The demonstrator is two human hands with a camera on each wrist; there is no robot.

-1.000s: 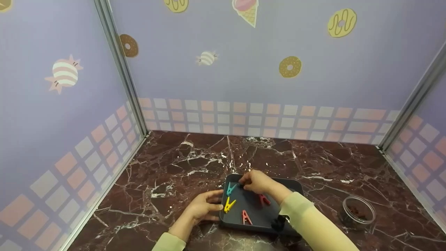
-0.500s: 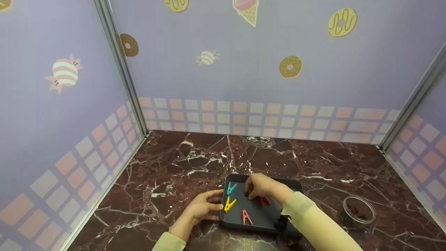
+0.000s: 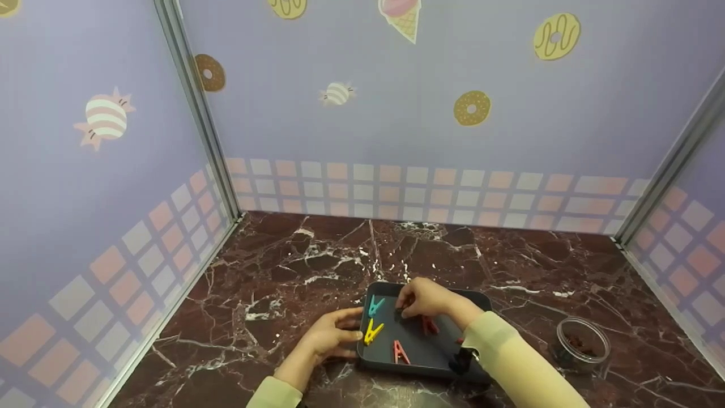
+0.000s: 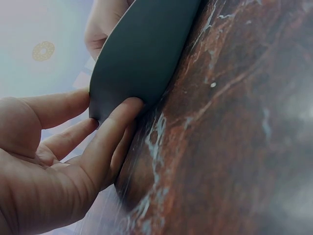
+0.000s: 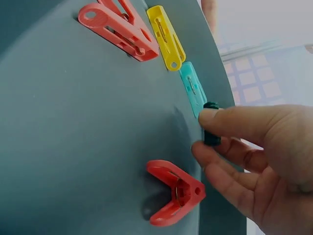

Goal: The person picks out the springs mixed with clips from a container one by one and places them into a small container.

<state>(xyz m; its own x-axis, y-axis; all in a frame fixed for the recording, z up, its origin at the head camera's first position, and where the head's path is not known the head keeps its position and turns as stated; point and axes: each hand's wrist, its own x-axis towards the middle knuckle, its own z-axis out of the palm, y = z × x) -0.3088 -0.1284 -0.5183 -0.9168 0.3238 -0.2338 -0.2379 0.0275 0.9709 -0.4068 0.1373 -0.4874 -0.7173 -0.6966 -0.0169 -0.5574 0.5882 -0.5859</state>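
My right hand (image 3: 426, 298) pinches a small dark ribbed piece (image 5: 212, 125) between thumb and fingers, just above the floor of a dark grey tray (image 3: 385, 354). My left hand (image 3: 331, 335) touches the tray's left wall from outside, fingertips spread along it. Several clothespins lie in the tray: a turquoise clothespin (image 3: 375, 306) and a yellow clothespin (image 3: 372, 332) by the left wall, a red clothespin (image 3: 400, 352) near the front, and another red clothespin (image 5: 177, 193) below the right hand. A bit of red shows beside the right sleeve.
A clear round tub (image 3: 582, 344) with dark reddish-brown contents stands right of the tray. White crumbs are scattered on the marbled tabletop (image 3: 317, 266) behind it. Patterned walls (image 3: 396, 141) close off the back and sides.
My right hand has moved slightly right and nearer from the tray's far left corner, carrying the small dark piece, then lifted a little. My left hand and the clothespins stay put.
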